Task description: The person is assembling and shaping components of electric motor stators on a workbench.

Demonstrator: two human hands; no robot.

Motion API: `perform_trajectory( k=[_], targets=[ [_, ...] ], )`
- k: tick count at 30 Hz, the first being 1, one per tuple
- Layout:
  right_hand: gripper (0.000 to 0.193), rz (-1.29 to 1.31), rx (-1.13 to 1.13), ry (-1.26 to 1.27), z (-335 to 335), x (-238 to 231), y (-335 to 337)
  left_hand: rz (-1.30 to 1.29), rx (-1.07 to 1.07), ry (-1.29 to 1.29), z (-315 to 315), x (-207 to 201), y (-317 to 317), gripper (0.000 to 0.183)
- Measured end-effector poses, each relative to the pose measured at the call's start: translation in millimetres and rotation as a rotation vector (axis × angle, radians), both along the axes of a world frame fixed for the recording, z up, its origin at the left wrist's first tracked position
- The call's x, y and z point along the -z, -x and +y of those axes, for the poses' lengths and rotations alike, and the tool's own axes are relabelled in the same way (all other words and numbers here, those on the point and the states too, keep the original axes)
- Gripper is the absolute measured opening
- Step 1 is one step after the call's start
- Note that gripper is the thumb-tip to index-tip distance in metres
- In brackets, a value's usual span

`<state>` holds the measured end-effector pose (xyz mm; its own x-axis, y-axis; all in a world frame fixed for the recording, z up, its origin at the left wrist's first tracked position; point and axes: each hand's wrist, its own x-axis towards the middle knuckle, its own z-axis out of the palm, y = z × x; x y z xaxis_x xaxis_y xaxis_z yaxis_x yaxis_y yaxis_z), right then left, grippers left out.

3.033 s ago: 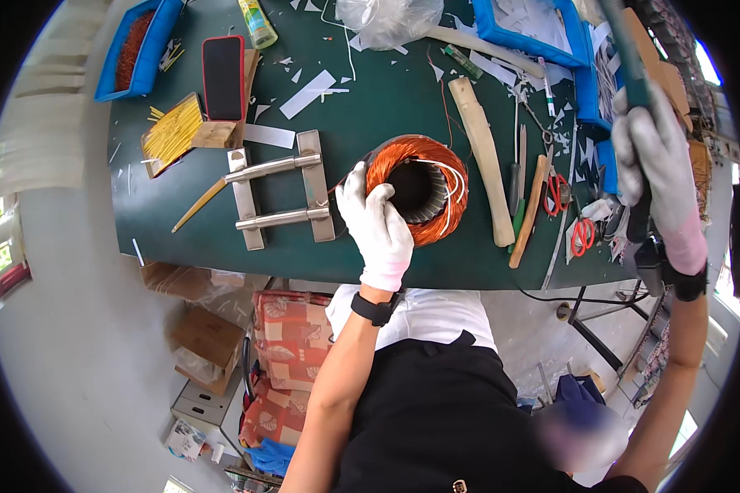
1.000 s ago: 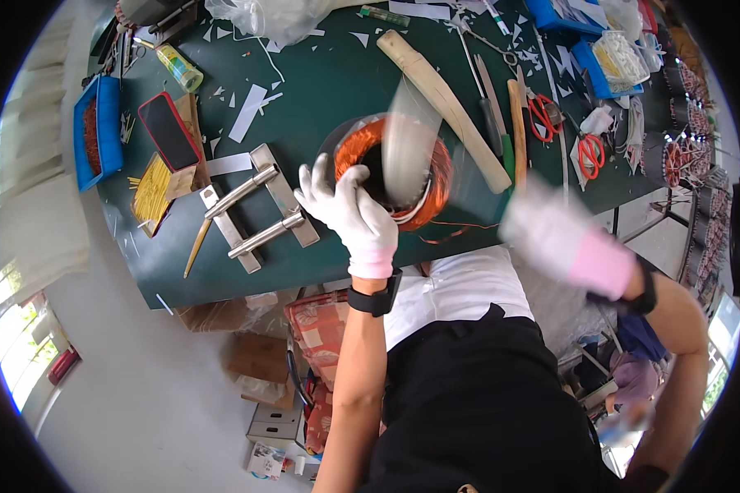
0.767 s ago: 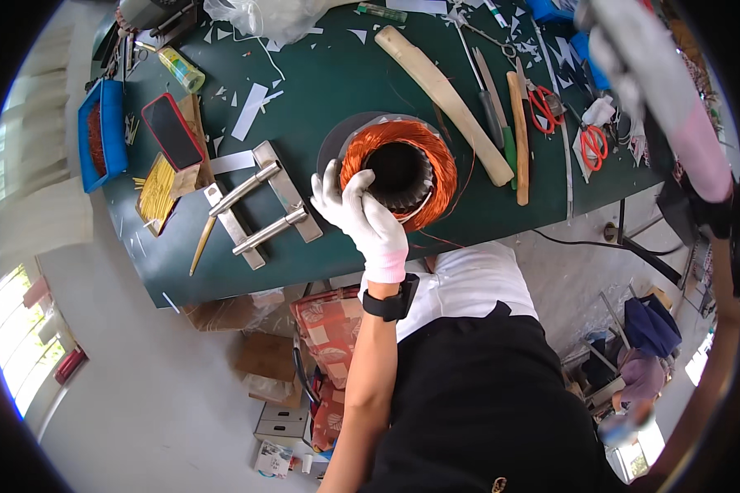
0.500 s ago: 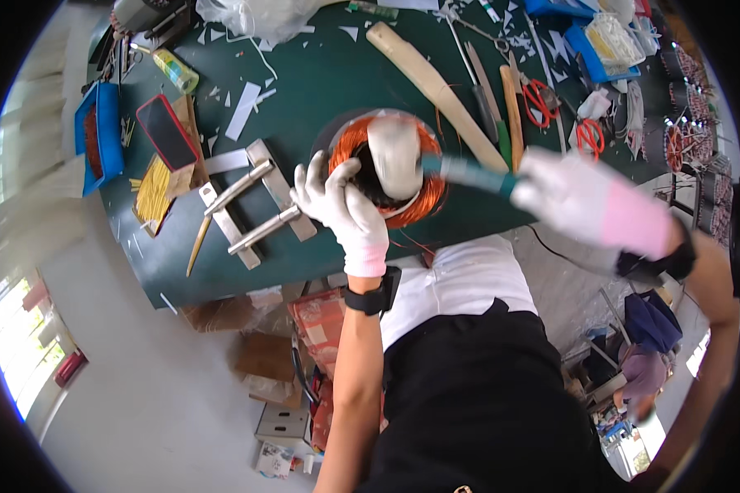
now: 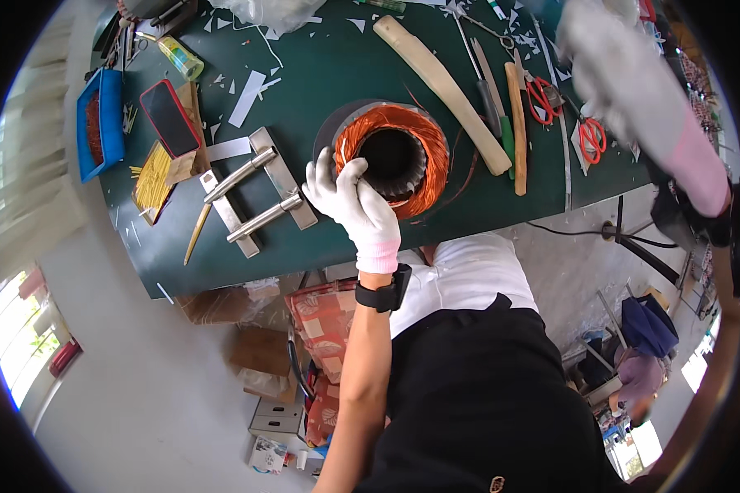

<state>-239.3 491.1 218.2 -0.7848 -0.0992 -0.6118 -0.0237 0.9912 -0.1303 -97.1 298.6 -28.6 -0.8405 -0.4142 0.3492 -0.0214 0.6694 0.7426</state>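
A motor stator with orange copper windings (image 5: 432, 174) sits on the green table, its dark slotted bore facing up. At its near left edge, my gloved left hand (image 5: 352, 197) grips the rim with curled fingers against the copper. My gloved right hand (image 5: 621, 78) is raised at the upper right, well away from the stator and smeared by motion. It looks closed, as it was around the teal handle of a white-headed mallet half a second ago. The mallet's head does not show now.
Left of the stator lies a metal frame with two bars (image 5: 265, 215). Beyond it are a phone (image 5: 169, 119) and a blue tray (image 5: 99, 123). A curved wooden piece (image 5: 440, 94), a wooden stick (image 5: 515, 131) and red-handled scissors (image 5: 543, 100) lie to the right. A person (image 5: 640, 374) is at lower right.
My right hand has swung up and away to the upper right, and the mallet head has left the stator's bore, uncovering it. My left hand stays at the rim.
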Motion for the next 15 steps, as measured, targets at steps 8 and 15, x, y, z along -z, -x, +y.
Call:
perform_trajectory(
  k=[8,15],
  targets=[
    [0.02,-0.248,-0.384,0.26,-10,81,-41,-0.026,0.064,0.245,-55,-6,4,0.022],
    [0.027,0.672,-0.683,-0.172,17,104,-53,-0.019,-0.027,0.093,-38,0,-13,0.026]
  ],
)
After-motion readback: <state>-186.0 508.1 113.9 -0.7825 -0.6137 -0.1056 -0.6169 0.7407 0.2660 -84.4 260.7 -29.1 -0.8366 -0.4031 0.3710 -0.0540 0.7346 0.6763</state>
